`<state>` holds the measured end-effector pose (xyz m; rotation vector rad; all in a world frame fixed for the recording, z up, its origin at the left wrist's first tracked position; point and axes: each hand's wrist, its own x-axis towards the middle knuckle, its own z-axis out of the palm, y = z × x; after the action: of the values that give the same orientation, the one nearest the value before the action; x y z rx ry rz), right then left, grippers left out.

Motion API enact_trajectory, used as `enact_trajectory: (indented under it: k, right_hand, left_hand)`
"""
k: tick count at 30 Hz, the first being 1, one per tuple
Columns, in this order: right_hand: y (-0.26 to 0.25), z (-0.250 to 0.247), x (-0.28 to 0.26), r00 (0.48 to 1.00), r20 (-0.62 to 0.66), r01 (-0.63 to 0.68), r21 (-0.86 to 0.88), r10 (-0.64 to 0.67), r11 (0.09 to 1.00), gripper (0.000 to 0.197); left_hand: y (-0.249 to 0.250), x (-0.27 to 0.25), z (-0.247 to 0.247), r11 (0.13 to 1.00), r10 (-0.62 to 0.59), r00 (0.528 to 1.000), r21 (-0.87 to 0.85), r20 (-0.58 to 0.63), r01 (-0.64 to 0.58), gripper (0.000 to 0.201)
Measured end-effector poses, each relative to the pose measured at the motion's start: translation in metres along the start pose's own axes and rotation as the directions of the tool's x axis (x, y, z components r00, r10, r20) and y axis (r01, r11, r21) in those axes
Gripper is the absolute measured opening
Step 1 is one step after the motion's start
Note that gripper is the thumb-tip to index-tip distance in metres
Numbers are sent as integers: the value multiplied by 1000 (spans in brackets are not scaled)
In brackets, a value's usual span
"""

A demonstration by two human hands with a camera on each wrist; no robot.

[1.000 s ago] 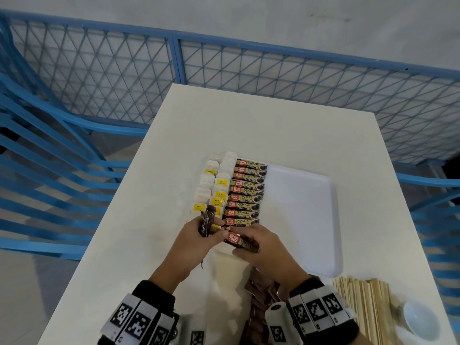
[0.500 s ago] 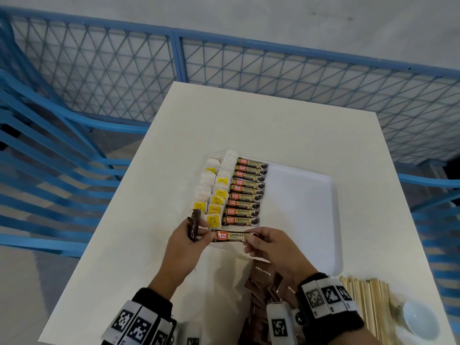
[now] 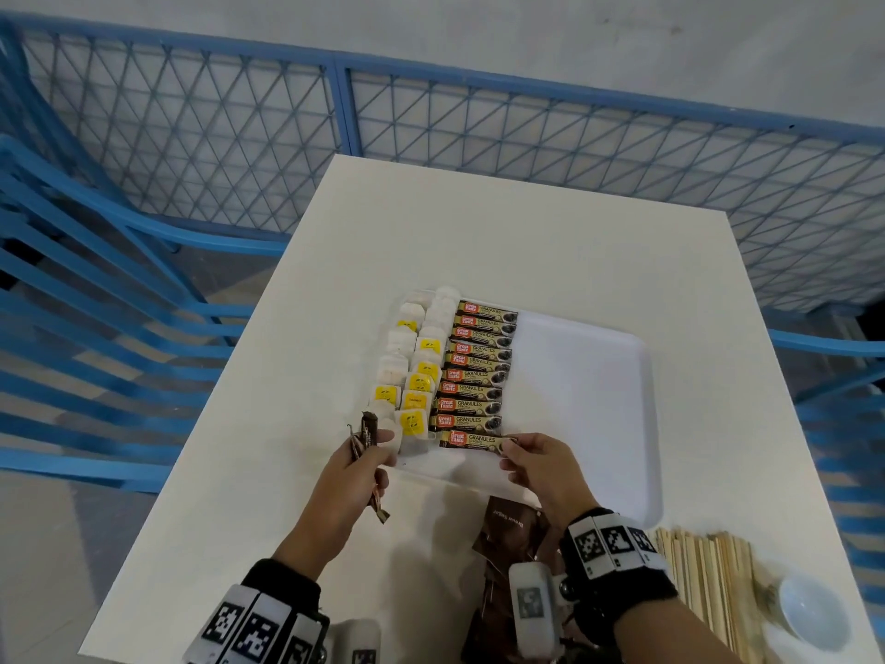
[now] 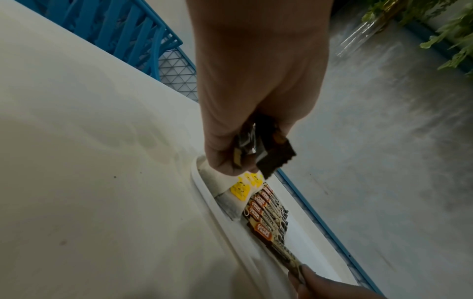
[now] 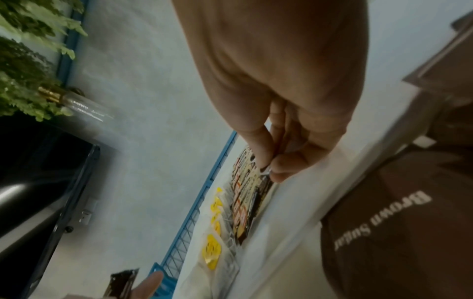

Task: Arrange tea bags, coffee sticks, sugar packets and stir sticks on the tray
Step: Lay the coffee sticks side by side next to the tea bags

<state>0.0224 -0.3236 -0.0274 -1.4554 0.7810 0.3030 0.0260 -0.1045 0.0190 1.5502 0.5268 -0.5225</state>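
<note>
Nearest, short of the tray: brown sugar packets, wooden stir sticks and a white cup on the bench. At the tray's near left corner, left hand clenched around spare coffee sticks. Over the tray's near edge, right hand pinching the end of one coffee stick, lying nearest in the column of coffee sticks. Left of that column, tea bags in two columns along the tray's left side.
</note>
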Motion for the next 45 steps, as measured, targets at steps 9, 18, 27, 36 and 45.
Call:
enact_trajectory:
  k: [9,18,27,36,45]
  right_hand:
    - [5,14,7,991,-83,75,-339,-109,938,11]
    - [6,15,9,969,-131,134,-436,-210,890,17]
    - [-13,30,-22,837,130,520,-488,-531,701,12]
    - [-31,44,-55,900,304,375,-172,-314,911,29]
    - [-29,25,-51,900,374,235,18,-225,972,11]
  left_hand:
    - [0,-1,-1,998,-14,998,54,69,10,29]
    - [2,-2,2,1000,-11,984,28,175,6,35]
    - [9,-4,3,993,80,969,65,234,-98,17]
    - [13,-9,15,805,344,908,422,240,-417,33]
    - [11,-6,-5,912,292,945,254,148,-322,22]
